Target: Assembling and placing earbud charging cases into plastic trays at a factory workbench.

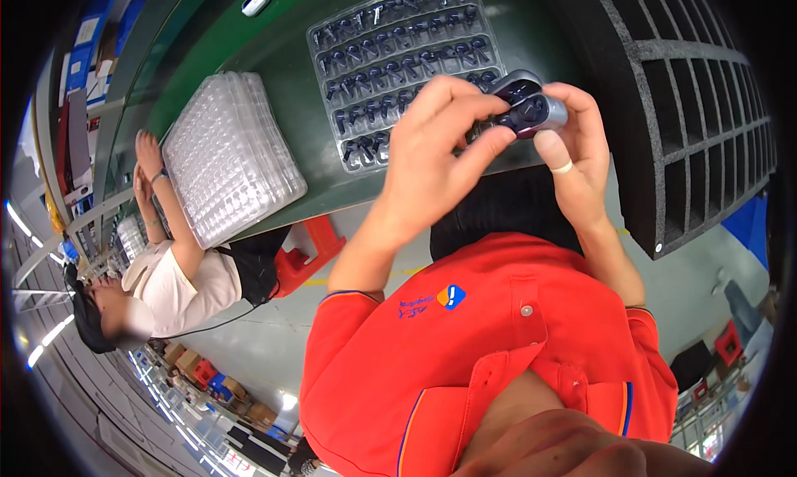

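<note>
A small open earbud charging case (554, 112), silvery outside with a dark glossy inside, is held up over the table's near edge. My right hand (584, 157) grips it from the right, thumb at the front and fingers wrapped behind. My left hand (432, 149) pinches at the case's left side; a dark earbud (504, 118) shows between thumb and forefinger, partly hidden by them. Behind my left hand lies a clear plastic tray (339, 103) with rows of dark earbuds (390, 68).
Left of the tray, a stack of clear empty trays (228, 153) rests on the green table (286, 62). A small white case (256, 1) lies farther back. On my right stands a black compartment rack (656, 103). At the left a co-worker (187, 282) sits near a red stool (311, 257).
</note>
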A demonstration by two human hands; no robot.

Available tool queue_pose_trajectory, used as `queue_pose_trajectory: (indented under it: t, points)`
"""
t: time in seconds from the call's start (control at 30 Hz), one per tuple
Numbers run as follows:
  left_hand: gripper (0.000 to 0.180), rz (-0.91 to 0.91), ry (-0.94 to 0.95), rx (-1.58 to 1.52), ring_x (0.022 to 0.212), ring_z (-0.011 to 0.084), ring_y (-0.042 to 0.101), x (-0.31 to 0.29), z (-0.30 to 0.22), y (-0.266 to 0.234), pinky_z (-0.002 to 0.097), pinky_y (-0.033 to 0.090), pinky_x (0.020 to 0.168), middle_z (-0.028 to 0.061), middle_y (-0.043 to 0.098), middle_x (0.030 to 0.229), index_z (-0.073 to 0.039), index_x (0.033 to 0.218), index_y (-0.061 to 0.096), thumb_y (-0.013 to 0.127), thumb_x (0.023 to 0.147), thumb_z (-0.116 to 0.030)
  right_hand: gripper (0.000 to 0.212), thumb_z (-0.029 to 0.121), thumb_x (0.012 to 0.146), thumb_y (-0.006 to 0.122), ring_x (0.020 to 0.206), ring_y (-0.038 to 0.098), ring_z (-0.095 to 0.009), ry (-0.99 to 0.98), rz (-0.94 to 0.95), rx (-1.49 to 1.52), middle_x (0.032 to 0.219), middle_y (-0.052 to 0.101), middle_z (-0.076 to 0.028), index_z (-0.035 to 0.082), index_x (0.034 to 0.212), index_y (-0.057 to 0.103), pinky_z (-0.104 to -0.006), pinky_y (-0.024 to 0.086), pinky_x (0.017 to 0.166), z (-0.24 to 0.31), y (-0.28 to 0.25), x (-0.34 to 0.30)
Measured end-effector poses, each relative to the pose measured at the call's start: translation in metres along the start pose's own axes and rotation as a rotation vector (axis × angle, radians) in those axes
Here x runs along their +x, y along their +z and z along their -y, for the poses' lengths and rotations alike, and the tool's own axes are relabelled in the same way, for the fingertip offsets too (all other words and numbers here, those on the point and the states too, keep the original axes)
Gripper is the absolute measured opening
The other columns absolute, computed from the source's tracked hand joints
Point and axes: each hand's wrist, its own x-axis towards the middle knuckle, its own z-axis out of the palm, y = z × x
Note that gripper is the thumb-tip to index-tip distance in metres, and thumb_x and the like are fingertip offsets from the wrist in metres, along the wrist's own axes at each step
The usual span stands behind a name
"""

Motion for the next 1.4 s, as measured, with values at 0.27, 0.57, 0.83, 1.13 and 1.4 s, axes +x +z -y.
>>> queue_pose_trajectory:
  t: [0.27,0.57,0.83,1.13,1.4]
  points:
    - [0.015,0.052,0.069,0.218,0.083,0.0219,0.062,0.022,0.026,-0.017,0.0318,0.050,0.072,0.0102,0.062,0.095,-0.001,0.100,0.067,0.071,0.086,-0.005,0.037,0.009,0.100,0.057,0.104,0.061,-0.014,0.047,-0.339,-0.113,0.118,0.063,-0.010,-0.004,0.133,0.047,-0.0290,0.050,0.090,-0.040,-0.023,0.002]
    - [0.018,0.231,0.018,0.476,0.088,0.0277,0.060,0.007,0.063,0.032,0.0394,0.050,0.076,0.0070,0.063,0.087,-0.006,0.092,0.069,0.077,0.079,-0.016,0.037,0.010,0.101,0.056,0.103,0.062,-0.014,0.121,-0.388,-0.051,0.118,0.064,-0.011,-0.003,0.135,0.046,-0.0284,0.051,0.086,-0.056,-0.034,-0.005]
    - [0.039,-0.006,-0.064,-0.123,0.090,0.0200,0.060,-0.005,0.049,0.029,0.0322,0.052,0.075,0.0092,0.058,0.104,-0.004,0.111,0.065,0.081,0.076,-0.010,0.045,0.010,0.097,0.062,0.110,0.059,-0.016,0.041,-0.201,0.053,0.121,0.060,-0.012,-0.002,0.135,0.041,-0.0320,0.047,0.097,-0.034,-0.020,-0.017]
    - [0.063,0.403,-0.252,-0.814,0.117,0.0199,0.059,0.066,-0.008,0.001,0.0341,0.054,0.096,0.0105,0.055,0.132,-0.001,0.137,0.049,0.077,0.081,0.002,0.071,0.009,0.092,0.064,0.117,0.059,-0.023,0.126,-0.076,0.051,0.133,0.052,-0.016,-0.001,0.151,0.025,-0.0347,0.048,0.098,0.053,-0.002,-0.015]
    - [0.059,0.100,-0.342,-0.558,0.097,0.0149,0.066,0.200,0.122,-0.067,0.0272,0.056,0.080,0.0074,0.065,0.116,-0.008,0.141,0.050,0.073,0.087,-0.008,0.053,0.023,0.088,0.070,0.119,0.059,-0.022,-0.190,0.006,-0.623,0.126,0.061,-0.012,0.001,0.134,0.054,-0.0366,0.046,0.101,0.179,-0.122,0.011]
